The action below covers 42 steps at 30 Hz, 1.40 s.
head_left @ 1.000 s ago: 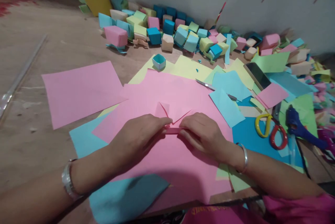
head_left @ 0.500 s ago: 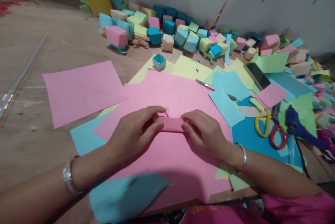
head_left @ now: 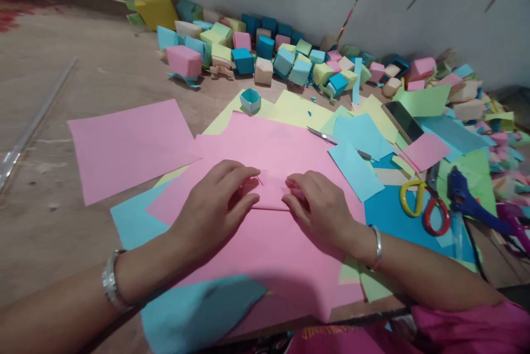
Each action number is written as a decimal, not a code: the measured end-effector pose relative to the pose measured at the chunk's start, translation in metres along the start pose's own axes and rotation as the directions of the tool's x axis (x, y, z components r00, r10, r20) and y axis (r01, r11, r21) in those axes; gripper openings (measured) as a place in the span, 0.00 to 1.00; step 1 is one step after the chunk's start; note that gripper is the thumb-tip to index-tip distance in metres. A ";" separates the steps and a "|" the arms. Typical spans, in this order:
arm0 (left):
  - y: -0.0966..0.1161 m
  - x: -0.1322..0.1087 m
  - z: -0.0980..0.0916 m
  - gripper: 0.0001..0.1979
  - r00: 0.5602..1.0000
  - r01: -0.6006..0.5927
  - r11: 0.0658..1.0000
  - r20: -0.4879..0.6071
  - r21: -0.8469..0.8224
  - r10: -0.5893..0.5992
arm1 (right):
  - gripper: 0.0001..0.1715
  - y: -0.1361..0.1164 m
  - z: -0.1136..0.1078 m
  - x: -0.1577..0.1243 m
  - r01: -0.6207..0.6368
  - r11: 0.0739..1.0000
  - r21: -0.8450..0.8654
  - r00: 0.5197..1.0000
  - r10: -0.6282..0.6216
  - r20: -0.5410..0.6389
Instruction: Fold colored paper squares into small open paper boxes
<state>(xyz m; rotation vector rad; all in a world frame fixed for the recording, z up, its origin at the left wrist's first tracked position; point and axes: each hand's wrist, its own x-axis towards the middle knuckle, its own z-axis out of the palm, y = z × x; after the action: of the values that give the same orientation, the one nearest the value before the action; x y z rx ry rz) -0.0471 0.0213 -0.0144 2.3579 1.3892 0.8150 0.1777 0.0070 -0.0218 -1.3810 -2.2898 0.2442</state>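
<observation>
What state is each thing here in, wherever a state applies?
Small pink folded paper piece, folded, held at both ends on the large pink sheet.
Left hand, closed on the piece's left end.
Right hand, closed on its right end.
Small light-blue paper box, upright, open-topped.
Yellow-and-red-handled scissors, lying flat, blades shut.
Blue glue gun, lying on its side.
Black phone, screen dark.

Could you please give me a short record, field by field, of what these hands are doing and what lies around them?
Left hand: holds the left end of the folded pink paper
Right hand: pinches its right end
Underneath: large pink sheet
To the right: scissors, glue gun
Far side: pile of paper boxes
</observation>
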 end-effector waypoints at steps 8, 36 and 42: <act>-0.012 0.002 0.000 0.26 0.989 -0.133 0.988 0.073 0.074 0.127 | 0.26 0.006 -0.002 0.005 0.097 0.995 -0.023 0.995 -0.097 -0.004; -0.009 -0.001 -0.008 0.04 0.852 -0.512 0.858 0.101 -0.043 0.514 | 0.09 -0.002 -0.024 -0.002 0.577 0.778 -0.247 0.817 -0.554 0.164; -0.004 -0.003 -0.013 0.08 0.831 -0.540 0.842 0.157 0.001 0.533 | 0.19 -0.018 -0.029 -0.014 0.523 0.803 -0.287 0.839 -0.425 0.340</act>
<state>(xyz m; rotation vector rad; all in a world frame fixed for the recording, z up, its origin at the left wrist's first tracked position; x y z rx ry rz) -0.0592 0.0208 -0.0066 2.8243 0.6807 0.7124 0.1819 -0.0159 0.0063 -0.9014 -2.9349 -0.1973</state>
